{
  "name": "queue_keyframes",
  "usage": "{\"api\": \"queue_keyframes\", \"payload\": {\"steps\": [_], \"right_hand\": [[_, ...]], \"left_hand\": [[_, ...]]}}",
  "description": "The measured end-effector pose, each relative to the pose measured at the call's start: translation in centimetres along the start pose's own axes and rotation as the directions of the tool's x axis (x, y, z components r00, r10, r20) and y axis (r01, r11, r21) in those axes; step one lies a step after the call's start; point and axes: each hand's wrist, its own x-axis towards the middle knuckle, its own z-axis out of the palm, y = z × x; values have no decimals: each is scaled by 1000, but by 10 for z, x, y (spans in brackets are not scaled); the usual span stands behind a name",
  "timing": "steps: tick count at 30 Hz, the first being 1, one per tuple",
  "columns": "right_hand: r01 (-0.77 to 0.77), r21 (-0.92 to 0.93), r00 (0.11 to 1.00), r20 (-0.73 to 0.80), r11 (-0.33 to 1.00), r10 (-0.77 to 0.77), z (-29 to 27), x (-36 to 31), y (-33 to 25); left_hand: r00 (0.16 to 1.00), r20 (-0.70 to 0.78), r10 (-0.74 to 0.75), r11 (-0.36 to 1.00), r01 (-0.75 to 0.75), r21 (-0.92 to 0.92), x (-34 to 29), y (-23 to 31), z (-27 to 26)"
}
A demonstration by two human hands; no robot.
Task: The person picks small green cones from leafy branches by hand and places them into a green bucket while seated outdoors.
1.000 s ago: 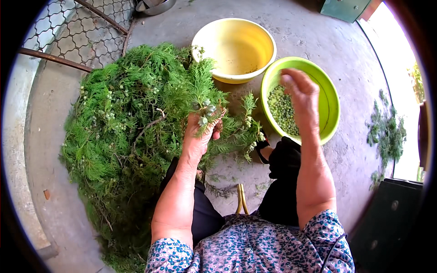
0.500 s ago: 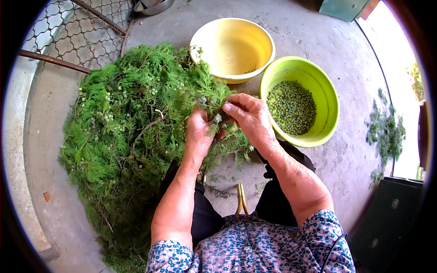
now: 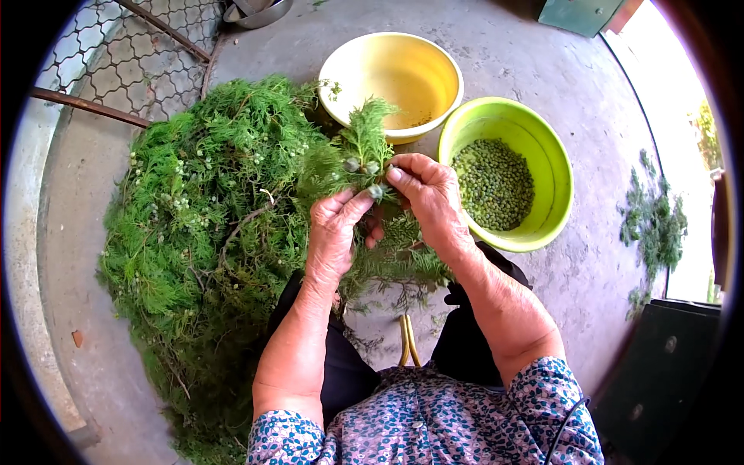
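Both hands are closed on a leafy conifer sprig (image 3: 363, 139) just left of the green tub. My left hand (image 3: 333, 236) pinches it from below, thumb and forefinger beside a pale blue-green cone (image 3: 376, 191). My right hand (image 3: 434, 198) grips the sprig from the other side, thumb pressed against the curled forefinger; whether a cone is between them is hidden. Another round cone (image 3: 352, 164) shows among the leaves. A big heap of cut conifer branches (image 3: 194, 225) fills the left side, dotted with pale cones.
A lime-green tub (image 3: 559, 167) with many small green cones or seeds stands right of my hands. Behind is a yellow basin (image 3: 434, 66) with a few bits inside. Loose greenery (image 3: 655, 221) lies far right; a metal mesh panel (image 3: 147, 58) is at upper left.
The sprig's leafy tip has swung more upright and to the right. My left hand has turned, its thumb and forefinger reaching toward the lower cone; my right hand has barely moved.
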Motion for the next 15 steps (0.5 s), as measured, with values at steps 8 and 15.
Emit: {"api": "queue_keyframes", "payload": {"steps": [8,15], "right_hand": [[-275,578,961,182,768,207,-7,9,9],[-273,513,955,250,814,162,-3,2,8]], "left_hand": [[996,-84,-27,999,25,-25,-7,14,9],[995,-94,28,999,-32,-44,-4,12,3]]}}
